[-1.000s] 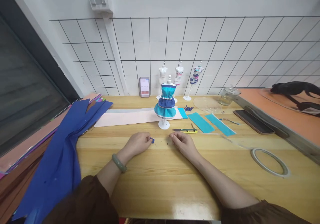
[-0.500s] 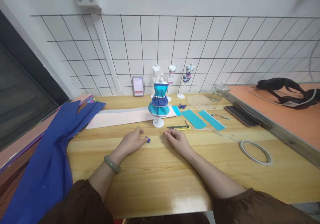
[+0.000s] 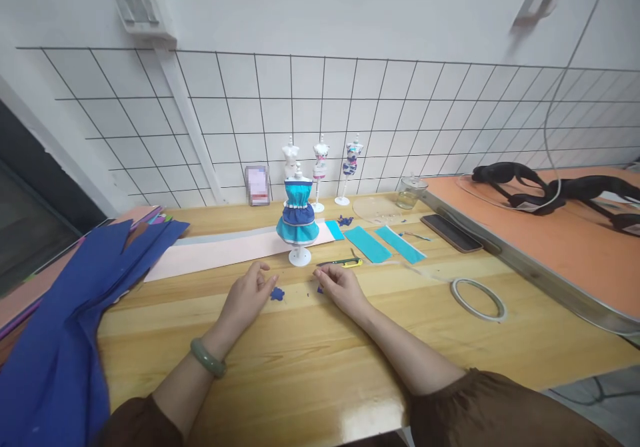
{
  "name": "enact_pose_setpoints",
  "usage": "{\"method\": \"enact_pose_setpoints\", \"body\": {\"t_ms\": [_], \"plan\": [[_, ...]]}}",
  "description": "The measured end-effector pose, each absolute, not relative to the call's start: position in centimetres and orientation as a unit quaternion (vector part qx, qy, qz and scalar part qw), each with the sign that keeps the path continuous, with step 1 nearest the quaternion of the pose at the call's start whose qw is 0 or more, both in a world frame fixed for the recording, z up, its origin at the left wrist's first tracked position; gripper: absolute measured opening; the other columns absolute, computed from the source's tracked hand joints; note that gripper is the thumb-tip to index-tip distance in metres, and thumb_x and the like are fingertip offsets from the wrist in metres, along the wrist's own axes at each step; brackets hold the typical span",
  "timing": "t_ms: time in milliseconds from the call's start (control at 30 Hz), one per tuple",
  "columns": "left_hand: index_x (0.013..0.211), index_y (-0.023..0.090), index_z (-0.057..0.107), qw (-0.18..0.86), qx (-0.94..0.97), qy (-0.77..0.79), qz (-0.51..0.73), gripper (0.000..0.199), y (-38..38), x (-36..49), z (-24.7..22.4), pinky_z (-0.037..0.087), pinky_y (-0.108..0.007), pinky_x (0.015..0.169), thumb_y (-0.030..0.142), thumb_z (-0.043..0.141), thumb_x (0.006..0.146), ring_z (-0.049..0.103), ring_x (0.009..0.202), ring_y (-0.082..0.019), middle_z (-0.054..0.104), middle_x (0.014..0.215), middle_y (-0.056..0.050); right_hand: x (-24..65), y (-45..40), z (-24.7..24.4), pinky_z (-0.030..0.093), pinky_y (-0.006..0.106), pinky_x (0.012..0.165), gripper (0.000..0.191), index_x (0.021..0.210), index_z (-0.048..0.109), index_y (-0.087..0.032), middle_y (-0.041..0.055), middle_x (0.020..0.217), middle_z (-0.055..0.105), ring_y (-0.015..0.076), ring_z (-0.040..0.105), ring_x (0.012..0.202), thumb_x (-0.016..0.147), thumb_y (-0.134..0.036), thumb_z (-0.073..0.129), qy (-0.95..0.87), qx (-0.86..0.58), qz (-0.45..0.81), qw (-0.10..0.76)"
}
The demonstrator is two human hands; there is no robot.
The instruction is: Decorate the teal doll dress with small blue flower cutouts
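Note:
My left hand [image 3: 246, 295] hovers over the table with its thumb and curved fingers apart, holding nothing. Just right of its thumb lies a small blue flower-shaped cutout [image 3: 277, 294]. The thumb and fingers of my right hand [image 3: 344, 290] are pinched together; what they hold, if anything, is hidden. A blue scrap [image 3: 320, 290] shows at its lower edge. Beyond both hands stands a mini dress form [image 3: 299, 196] in a tiered turquoise and blue dress [image 3: 298, 214]. Yellow-handled snips [image 3: 353, 262] lie just behind my right hand.
Turquoise strips [image 3: 367, 244] and a pale pink strip [image 3: 215, 254] lie flat. Blue crepe paper [image 3: 65, 340] covers the left side. To the right are a tape roll [image 3: 479, 299], a dark phone [image 3: 451, 232] and a glass jar [image 3: 411, 192]. Several smaller dress forms [image 3: 320, 167] stand behind.
The view has turned right, so everything sits further left. My left thumb has come away from the blue cutout. A blue scrap now shows under my right hand, which stays pinched.

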State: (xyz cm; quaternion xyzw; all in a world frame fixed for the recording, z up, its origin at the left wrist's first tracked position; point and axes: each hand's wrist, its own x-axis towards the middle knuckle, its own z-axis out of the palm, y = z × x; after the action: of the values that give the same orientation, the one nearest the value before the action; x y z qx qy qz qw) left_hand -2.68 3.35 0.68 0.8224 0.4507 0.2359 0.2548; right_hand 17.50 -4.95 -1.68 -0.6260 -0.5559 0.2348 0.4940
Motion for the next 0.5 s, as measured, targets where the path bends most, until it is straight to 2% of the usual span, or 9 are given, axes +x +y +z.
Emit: {"method": "enact_pose_setpoints", "body": {"t_ms": [100,267,400,500], "plan": [[0.101,0.020,0.049,0.239,0.839,0.416,0.259,0.031,2.8,-2.6,0.9,0.037,-0.025,0.059,0.044,0.039,0.085,0.050,0.058,-0.015,0.051,0.062,0.002,18.7,-5.1,-1.4,0.041,0.022,0.053,0.035,0.074,0.063,-0.016,0.0002,0.061,0.060,0.0123,0.053,0.057,0.085,-0.044,0.043,-0.576,-0.646,0.190,0.464],[0.098,0.018,0.056,0.229,0.853,0.377,0.280,0.027,2.2,-2.4,0.7,0.039,-0.025,0.061,0.037,0.041,0.085,0.051,0.060,-0.014,0.055,0.064,0.000,24.2,-6.4,-0.5,0.043,0.030,0.071,0.029,0.093,0.065,-0.018,0.0072,0.090,0.066,0.0187,0.059,0.080,0.085,-0.036,0.044,-0.560,-0.725,0.068,0.396],[0.095,0.018,0.059,0.234,0.861,0.349,0.287,0.025,1.5,-2.0,0.8,0.041,-0.025,0.064,0.034,0.043,0.086,0.053,0.062,-0.013,0.060,0.068,-0.001,27.8,-7.8,-0.7,0.042,0.030,0.070,0.029,0.098,0.066,-0.017,0.0112,0.099,0.063,0.0189,0.059,0.078,0.084,-0.034,0.047,-0.551,-0.776,-0.007,0.306],[0.092,0.018,0.061,0.249,0.865,0.332,0.283,0.024,0.7,-1.7,0.7,0.041,-0.025,0.065,0.033,0.043,0.086,0.054,0.064,-0.013,0.063,0.072,-0.002,28.5,-8.2,-1.3,0.041,0.027,0.065,0.028,0.094,0.068,-0.020,0.0097,0.097,0.063,0.0180,0.060,0.079,0.086,-0.033,0.045,-0.565,-0.786,-0.035,0.249]]}}
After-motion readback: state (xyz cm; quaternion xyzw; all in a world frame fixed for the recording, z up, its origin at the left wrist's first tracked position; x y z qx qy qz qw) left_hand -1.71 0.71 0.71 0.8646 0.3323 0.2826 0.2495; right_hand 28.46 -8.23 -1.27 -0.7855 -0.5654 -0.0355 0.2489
